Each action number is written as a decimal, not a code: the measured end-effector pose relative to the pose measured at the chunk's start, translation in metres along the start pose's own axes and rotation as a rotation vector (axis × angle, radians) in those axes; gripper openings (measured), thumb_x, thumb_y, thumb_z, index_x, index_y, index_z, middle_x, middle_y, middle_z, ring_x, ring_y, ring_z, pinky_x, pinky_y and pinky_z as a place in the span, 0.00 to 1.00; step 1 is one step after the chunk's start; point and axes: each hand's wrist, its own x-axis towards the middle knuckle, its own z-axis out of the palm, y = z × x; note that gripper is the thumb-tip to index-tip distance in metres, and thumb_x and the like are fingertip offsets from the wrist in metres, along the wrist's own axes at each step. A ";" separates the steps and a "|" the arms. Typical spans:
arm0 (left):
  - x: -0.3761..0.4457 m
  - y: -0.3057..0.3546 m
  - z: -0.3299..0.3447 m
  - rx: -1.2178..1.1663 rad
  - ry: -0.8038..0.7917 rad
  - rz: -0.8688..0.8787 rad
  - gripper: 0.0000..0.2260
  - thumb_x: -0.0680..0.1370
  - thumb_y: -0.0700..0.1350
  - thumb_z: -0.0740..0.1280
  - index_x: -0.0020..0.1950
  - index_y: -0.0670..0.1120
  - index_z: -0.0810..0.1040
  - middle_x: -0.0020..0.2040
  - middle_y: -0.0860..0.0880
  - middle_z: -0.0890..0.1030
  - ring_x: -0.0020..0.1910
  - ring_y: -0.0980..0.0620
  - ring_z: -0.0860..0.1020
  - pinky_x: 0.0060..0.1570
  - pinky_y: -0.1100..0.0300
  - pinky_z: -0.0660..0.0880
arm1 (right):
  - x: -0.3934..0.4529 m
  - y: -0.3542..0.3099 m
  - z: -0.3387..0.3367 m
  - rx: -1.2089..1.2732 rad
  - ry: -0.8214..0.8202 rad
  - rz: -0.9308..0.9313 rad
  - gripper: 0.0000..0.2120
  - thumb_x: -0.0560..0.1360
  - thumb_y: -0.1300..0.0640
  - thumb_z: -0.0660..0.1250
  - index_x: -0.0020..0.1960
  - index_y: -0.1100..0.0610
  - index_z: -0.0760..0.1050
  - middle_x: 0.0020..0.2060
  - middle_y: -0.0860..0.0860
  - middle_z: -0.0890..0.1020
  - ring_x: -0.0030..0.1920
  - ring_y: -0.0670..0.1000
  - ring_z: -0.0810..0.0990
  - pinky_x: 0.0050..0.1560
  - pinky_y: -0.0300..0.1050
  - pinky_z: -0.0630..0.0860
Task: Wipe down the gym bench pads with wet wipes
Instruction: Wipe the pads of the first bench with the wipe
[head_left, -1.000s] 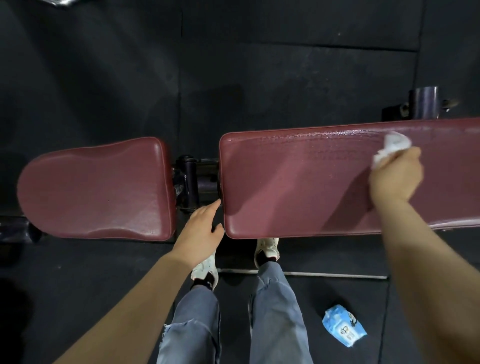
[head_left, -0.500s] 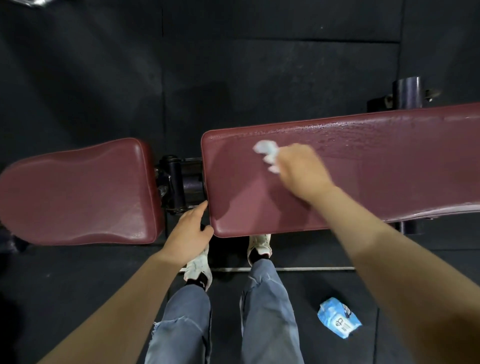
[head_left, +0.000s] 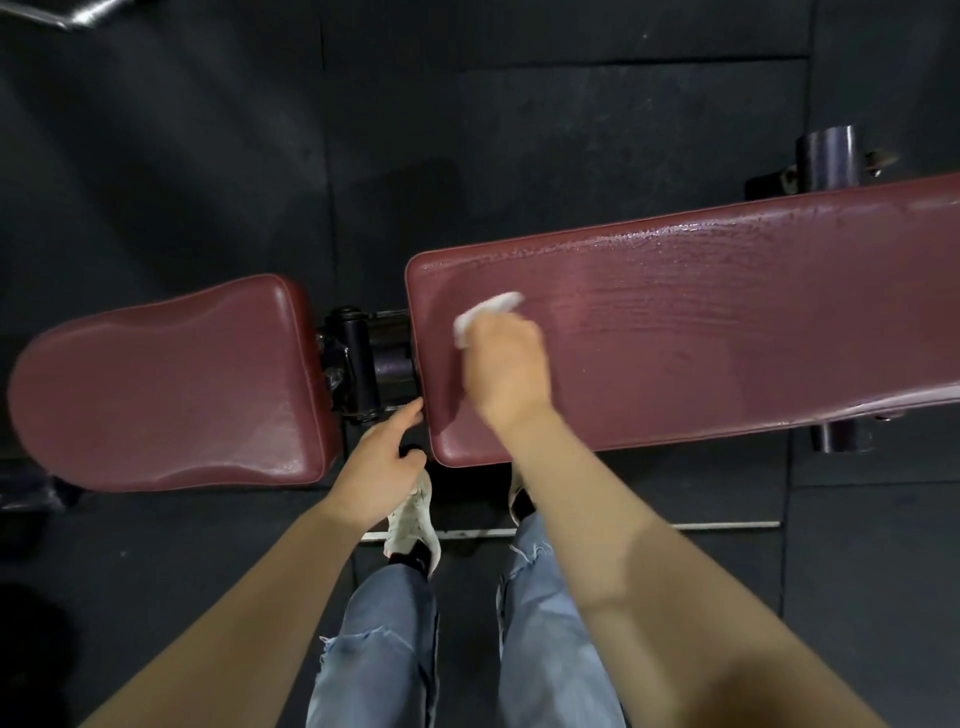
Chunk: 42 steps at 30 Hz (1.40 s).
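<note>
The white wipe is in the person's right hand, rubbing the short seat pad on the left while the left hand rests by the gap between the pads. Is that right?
Not quite. The head view shows the right hand pressing the white wipe on the long back pad, not on the short seat pad, which nothing touches. The left hand does rest by the gap between the pads.

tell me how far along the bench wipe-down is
Done: the long back pad shows wet streaks along its far half. In hand: the right hand presses a wet wipe near that pad's left end. Left: its near strip and the seat pad, which look dry.
</note>
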 end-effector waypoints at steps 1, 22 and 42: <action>0.001 -0.001 0.000 -0.019 -0.002 -0.021 0.31 0.79 0.35 0.60 0.79 0.56 0.61 0.75 0.55 0.70 0.70 0.61 0.67 0.64 0.69 0.61 | -0.004 -0.016 0.002 -0.013 -0.062 -0.162 0.16 0.67 0.70 0.66 0.55 0.68 0.76 0.47 0.68 0.81 0.38 0.61 0.82 0.38 0.48 0.74; -0.002 -0.029 0.018 -0.110 0.049 -0.071 0.31 0.78 0.35 0.61 0.79 0.54 0.61 0.74 0.53 0.70 0.62 0.66 0.73 0.55 0.75 0.65 | -0.048 -0.023 0.022 0.020 -0.040 -0.009 0.28 0.60 0.62 0.74 0.58 0.70 0.74 0.33 0.56 0.82 0.32 0.56 0.80 0.34 0.45 0.70; -0.019 -0.040 0.033 -0.073 -0.001 0.043 0.30 0.78 0.35 0.59 0.77 0.58 0.65 0.73 0.57 0.70 0.66 0.61 0.71 0.62 0.68 0.63 | -0.079 0.163 -0.014 0.106 0.308 0.436 0.15 0.75 0.63 0.61 0.62 0.59 0.72 0.45 0.64 0.81 0.46 0.67 0.78 0.49 0.57 0.71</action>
